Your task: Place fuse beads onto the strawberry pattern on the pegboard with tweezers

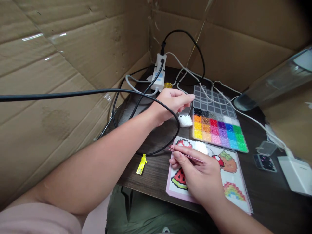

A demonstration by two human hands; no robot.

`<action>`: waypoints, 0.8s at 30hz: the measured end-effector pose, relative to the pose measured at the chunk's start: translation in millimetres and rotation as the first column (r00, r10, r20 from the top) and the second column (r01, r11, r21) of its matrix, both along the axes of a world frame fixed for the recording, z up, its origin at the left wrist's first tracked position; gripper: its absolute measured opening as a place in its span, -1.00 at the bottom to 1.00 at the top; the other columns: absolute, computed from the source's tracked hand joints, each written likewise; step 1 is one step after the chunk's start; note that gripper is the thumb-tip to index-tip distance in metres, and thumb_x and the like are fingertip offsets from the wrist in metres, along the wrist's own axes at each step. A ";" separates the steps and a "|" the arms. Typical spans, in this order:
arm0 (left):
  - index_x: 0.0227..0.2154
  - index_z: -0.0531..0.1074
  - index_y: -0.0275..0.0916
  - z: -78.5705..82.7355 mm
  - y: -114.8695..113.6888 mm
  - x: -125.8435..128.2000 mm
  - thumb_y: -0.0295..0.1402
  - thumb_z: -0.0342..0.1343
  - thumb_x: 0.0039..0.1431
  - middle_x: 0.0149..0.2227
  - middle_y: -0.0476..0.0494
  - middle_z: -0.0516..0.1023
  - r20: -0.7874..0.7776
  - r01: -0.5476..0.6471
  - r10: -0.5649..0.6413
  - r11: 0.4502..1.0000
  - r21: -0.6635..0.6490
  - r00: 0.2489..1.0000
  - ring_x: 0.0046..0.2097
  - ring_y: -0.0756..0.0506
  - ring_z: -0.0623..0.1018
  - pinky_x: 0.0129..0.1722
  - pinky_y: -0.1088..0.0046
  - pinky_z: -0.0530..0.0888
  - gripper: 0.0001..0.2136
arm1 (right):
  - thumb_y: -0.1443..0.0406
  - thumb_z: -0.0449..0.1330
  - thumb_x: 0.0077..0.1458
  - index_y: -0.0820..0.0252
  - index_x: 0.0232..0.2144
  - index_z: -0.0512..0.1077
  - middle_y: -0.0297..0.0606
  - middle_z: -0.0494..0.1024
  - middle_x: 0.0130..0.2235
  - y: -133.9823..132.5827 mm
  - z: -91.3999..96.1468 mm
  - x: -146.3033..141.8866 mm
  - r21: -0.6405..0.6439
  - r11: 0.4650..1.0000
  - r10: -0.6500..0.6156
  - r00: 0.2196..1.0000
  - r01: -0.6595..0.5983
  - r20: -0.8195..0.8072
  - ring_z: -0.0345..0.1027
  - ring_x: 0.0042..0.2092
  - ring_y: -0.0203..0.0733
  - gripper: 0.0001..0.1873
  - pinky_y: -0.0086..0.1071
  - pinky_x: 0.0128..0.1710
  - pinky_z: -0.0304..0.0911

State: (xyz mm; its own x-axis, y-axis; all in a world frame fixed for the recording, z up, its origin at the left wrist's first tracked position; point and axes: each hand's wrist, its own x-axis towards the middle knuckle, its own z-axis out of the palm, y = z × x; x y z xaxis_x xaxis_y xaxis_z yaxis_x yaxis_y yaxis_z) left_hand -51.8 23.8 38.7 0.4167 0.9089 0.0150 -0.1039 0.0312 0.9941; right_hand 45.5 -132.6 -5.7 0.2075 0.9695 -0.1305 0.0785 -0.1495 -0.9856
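My left hand (173, 103) reaches over the dark table, its fingers pinched together above a small white earbud case (185, 120) whose lid stands open; what it pinches is hidden. My right hand (198, 177) rests on a pattern sheet (232, 182) printed with a watermelon, a strawberry and a rainbow, and grips thin pink tweezers (185, 155) pointing left. Behind the sheet lies a bead box (219, 131) with compartments of coloured beads, its clear lid (212, 101) folded back.
A white power strip (159, 73) with black and white cables (146, 94) sits at the back. A black cable with a yellow tag (141, 164) loops across the table. Cardboard walls surround it. A small clear box (265, 162), a white box (297, 174) and a clear cylinder (273, 83) lie right.
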 end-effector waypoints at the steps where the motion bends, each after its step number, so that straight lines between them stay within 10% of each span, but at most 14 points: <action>1: -0.66 0.36 -0.30 0.0 0.0 0.0 -0.34 0.15 0.17 -0.69 0.09 0.22 0.002 -0.003 0.003 1.000 0.001 1.000 -0.61 0.16 0.16 -0.57 0.52 0.04 -0.69 | 0.21 0.31 0.07 0.20 -0.25 0.65 -0.23 0.64 -0.48 0.4 -0.7 0.0 -0.002 1.000 0.004 1.000 -0.004 -0.004 0.53 -0.49 -0.25 -0.77 -0.38 -0.45 0.54; 24: -0.65 0.36 -0.31 -1.6 0.2 -0.1 -0.35 0.15 0.20 -0.70 0.10 0.22 0.019 0.023 -0.023 1.000 0.007 1.000 -0.65 0.18 0.13 -0.58 0.52 0.01 -0.68 | 0.24 0.30 0.05 0.26 -0.25 0.64 -0.20 0.64 -0.50 5.9 3.9 -2.0 -0.072 0.996 0.051 0.999 -0.051 -0.010 0.51 -0.51 -0.28 -0.76 -0.46 -0.47 0.49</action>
State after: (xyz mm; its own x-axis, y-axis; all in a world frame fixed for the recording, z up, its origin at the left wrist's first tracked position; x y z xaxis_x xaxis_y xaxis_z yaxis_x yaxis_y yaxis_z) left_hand -51.9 23.9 37.1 0.4371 0.8989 0.0294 -0.1224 0.0271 0.9921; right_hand 43.4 -126.7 -1.8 0.1566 0.9668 -0.2021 0.0798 -0.2164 -0.9730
